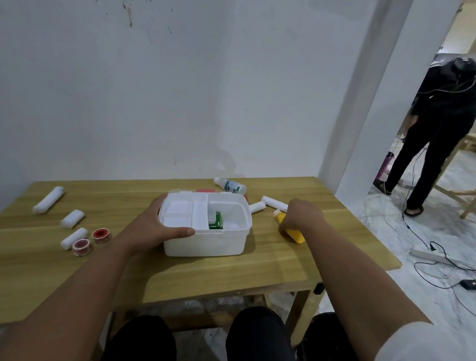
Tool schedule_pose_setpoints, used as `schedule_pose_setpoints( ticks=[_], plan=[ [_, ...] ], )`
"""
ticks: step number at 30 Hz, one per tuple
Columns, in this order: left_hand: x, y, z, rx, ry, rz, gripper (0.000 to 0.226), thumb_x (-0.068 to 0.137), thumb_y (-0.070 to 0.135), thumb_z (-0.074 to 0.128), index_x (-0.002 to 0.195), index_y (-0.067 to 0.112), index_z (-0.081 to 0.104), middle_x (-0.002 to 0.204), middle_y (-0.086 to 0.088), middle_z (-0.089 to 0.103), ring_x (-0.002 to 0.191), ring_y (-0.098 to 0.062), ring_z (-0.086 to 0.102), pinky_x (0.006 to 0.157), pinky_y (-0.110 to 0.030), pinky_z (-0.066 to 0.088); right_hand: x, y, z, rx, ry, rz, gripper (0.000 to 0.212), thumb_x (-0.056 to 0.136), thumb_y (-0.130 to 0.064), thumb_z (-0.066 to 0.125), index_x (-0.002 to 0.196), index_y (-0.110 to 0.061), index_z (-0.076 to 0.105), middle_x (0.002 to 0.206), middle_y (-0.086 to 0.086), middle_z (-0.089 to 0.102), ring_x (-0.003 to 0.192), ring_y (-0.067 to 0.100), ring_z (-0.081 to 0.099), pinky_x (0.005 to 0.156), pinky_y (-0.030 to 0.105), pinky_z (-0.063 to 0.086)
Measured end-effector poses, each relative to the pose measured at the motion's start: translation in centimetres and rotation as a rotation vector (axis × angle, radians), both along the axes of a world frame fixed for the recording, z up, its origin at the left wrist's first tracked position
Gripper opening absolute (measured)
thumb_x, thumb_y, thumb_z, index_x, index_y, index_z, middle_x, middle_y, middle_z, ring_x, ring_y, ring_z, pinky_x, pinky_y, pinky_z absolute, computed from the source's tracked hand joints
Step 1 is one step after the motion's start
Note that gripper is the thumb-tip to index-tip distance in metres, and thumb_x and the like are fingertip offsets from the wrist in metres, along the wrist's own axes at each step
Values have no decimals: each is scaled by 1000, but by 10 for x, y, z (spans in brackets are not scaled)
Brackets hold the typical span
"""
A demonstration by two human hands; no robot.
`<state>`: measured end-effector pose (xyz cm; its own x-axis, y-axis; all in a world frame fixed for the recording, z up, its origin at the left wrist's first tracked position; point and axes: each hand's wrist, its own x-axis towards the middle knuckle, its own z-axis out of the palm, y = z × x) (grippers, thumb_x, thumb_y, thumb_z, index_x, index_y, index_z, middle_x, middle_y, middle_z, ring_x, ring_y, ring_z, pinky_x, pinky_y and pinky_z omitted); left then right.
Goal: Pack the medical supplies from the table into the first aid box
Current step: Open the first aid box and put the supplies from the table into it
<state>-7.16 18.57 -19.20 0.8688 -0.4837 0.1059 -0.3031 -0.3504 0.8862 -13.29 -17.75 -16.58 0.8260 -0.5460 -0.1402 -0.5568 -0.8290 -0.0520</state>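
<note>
The white first aid box (205, 242) stands open at the table's middle, with a green packet (216, 221) inside its right compartment. My left hand (155, 225) grips the box's left wall. To the right of the box, my right hand (299, 217) closes on a yellow bottle (292, 233) lying on the table. Two white bandage rolls (269, 203) lie just behind that hand. A white bottle (230, 186) lies behind the box. On the left are three more white rolls (48, 199) and two red tape rolls (91, 241).
The wooden table (309, 267) stands against a white wall, its right edge near a doorway. A person in black stands beyond the doorway at the right. Cables and a power strip (431, 256) lie on the floor there. My knees show under the table's front edge.
</note>
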Motion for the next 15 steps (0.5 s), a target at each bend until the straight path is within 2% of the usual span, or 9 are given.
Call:
schedule_pose_setpoints(
  ticks=[2,4,5,7,9,11,13,15],
  plan=[
    [2,0,-4,19,4,30,127,47,66,91,155,42,28,141,30,44,127,-6,49,95,-29,49,1,3,7,47,14,2,44,72,-38,84,98,-18,54,89,-1,62,77,17,62,65,32,53],
    [2,1,-8,44,41,72,149,46,70,92,164,37,6,147,24,35,132,-8,41,110,-39,42,4,4,17,106,-8,11,46,76,-36,84,102,-14,54,89,2,61,82,22,66,75,38,60],
    [3,1,-11,39,49,74,151,47,70,92,164,37,1,148,23,34,133,-8,39,112,-40,40,6,5,22,121,-28,18,45,77,-35,84,102,-12,55,89,4,62,84,24,67,77,40,62],
    [1,-1,-12,18,40,59,144,54,64,93,164,39,3,147,24,33,133,-7,38,109,-36,39,9,6,33,173,-89,30,41,77,-33,85,97,-8,59,94,10,68,83,28,70,77,44,64],
    [-1,-3,-11,-10,4,22,125,60,59,93,159,44,18,145,28,41,130,-6,45,101,-31,43,13,9,46,299,-189,48,38,77,-29,85,97,-5,64,98,15,71,81,30,73,70,46,66],
    [-2,-4,-8,-24,-35,-17,103,58,63,91,144,51,36,137,28,50,125,-1,50,90,-27,48,15,13,61,417,-307,81,41,78,-26,86,107,-3,67,97,13,71,81,27,73,66,44,66],
    [-3,-4,-5,-26,-41,-15,93,54,65,88,134,55,40,133,31,49,120,4,49,85,-23,47,18,22,75,491,-422,135,53,80,-27,87,124,-7,65,98,7,69,83,23,73,65,41,65],
    [-2,-3,-4,-32,-44,-11,94,53,66,88,134,56,39,131,34,47,118,8,48,85,-22,46,23,35,85,540,-519,190,67,79,-31,88,137,-11,60,108,9,70,87,23,74,63,38,64]
  ],
)
